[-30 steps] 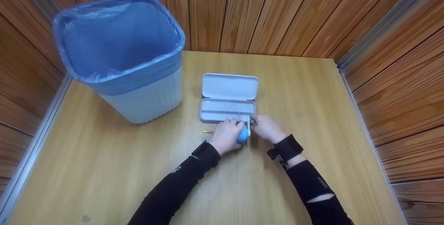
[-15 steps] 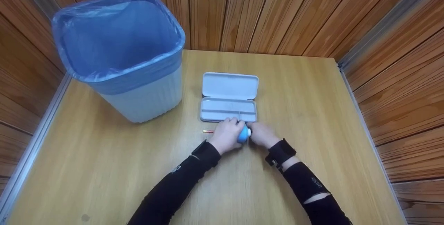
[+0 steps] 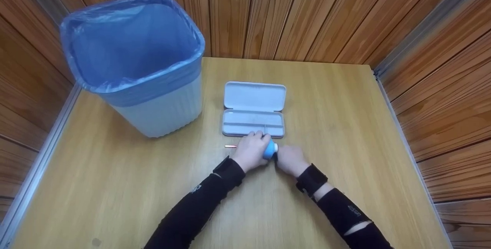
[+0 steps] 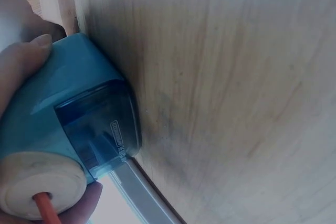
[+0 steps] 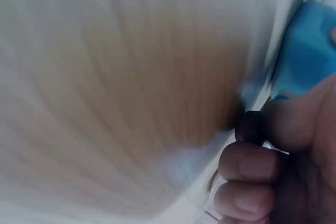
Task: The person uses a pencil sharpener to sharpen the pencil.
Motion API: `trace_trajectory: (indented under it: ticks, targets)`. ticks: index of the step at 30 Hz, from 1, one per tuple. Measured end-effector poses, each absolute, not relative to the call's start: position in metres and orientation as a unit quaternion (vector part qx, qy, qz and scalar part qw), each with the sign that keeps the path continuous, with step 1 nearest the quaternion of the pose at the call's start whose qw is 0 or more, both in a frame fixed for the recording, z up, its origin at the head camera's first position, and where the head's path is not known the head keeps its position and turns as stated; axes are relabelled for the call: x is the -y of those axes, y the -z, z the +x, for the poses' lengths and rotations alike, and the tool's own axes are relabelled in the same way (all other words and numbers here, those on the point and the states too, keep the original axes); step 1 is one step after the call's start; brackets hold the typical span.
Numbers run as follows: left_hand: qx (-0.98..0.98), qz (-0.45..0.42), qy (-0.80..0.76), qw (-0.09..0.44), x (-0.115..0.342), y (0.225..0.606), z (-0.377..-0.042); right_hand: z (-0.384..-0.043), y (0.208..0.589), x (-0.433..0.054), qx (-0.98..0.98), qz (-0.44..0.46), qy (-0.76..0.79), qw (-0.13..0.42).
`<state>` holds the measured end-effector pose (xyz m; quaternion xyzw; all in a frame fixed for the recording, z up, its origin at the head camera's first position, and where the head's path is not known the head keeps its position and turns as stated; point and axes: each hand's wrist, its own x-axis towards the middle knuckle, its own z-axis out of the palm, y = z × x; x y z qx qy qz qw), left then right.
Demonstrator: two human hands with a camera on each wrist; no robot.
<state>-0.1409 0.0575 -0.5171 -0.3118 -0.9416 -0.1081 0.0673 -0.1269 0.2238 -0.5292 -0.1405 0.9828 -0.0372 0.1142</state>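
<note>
My left hand [image 3: 250, 152] grips a blue crank pencil sharpener [image 3: 270, 149] on the table, thumb and fingers around its body. In the left wrist view the sharpener [image 4: 68, 77] has a see-through shavings drawer [image 4: 100, 124] and a pale round front [image 4: 42, 184]. A red pencil [image 4: 47, 211] is in its hole; the pencil's end [image 3: 230, 146] sticks out left of my left hand. At the sharpener's right side, my right hand [image 3: 292, 160] curls its fingers around the crank handle, mostly hidden. The right wrist view shows those curled fingers [image 5: 252, 166] close to the blue body [image 5: 307, 51].
An open pale pencil case [image 3: 247, 117] lies just behind the sharpener, its lid [image 3: 254, 96] tipped back and its tray divided into compartments. A tall bin [image 3: 165, 107] with a blue liner [image 3: 134, 45] stands at the back left. Wood-patterned walls [image 3: 291, 15] border the table [image 3: 230, 210].
My right hand has moved from above the sharpener's right side down toward me, turning the crank from upward to lower. The left hand and sharpener stay put. The pencil's visible end looks slightly different in colour.
</note>
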Motion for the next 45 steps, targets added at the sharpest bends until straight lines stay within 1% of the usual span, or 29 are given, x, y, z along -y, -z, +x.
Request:
trace_trajectory:
  ticks: [2, 5, 8, 11, 14, 18, 24, 29, 35, 41, 45]
  targets:
    - [0.941, -0.313, 0.104, 0.074, -0.058, 0.518, -0.140, -0.121, 0.528, -0.224, -0.980, -0.140, 0.037, 0.133]
    - [0.941, -0.313, 0.102, 0.076, -0.059, 0.518, -0.140, -0.113, 0.527, -0.226, -0.978, -0.142, 0.052, 0.144]
    - [0.942, -0.312, 0.103, 0.062, -0.059, 0.517, -0.140, -0.106, 0.524, -0.229, -0.975, -0.147, 0.078, 0.147]
    - [0.945, -0.309, 0.102, 0.041, -0.059, 0.516, -0.142, -0.099, 0.517, -0.233, -0.969, -0.150, 0.108, 0.162]
    - [0.945, -0.308, 0.101, 0.031, -0.059, 0.515, -0.142, -0.094, 0.507, -0.236, -0.964, -0.143, 0.142, 0.172]
    - [0.945, -0.308, 0.102, 0.033, -0.059, 0.514, -0.143, -0.092, 0.496, -0.238, -0.963, -0.136, 0.166, 0.165]
    - [0.947, -0.307, 0.095, 0.028, -0.059, 0.515, -0.142, -0.092, 0.491, -0.239, -0.966, -0.136, 0.172, 0.137]
    - [0.947, -0.307, 0.094, 0.026, -0.059, 0.514, -0.142, -0.093, 0.488, -0.241, -0.966, -0.148, 0.176, 0.119]
    - [0.944, -0.313, 0.092, 0.053, -0.058, 0.515, -0.142, -0.102, 0.479, -0.242, -0.964, -0.156, 0.191, 0.099]
    - [0.945, -0.312, 0.091, 0.034, -0.058, 0.514, -0.143, -0.122, 0.468, -0.237, -0.968, -0.151, 0.180, 0.085]
    - [0.945, -0.312, 0.091, 0.031, -0.059, 0.515, -0.143, -0.135, 0.466, -0.236, -0.970, -0.135, 0.176, 0.101]
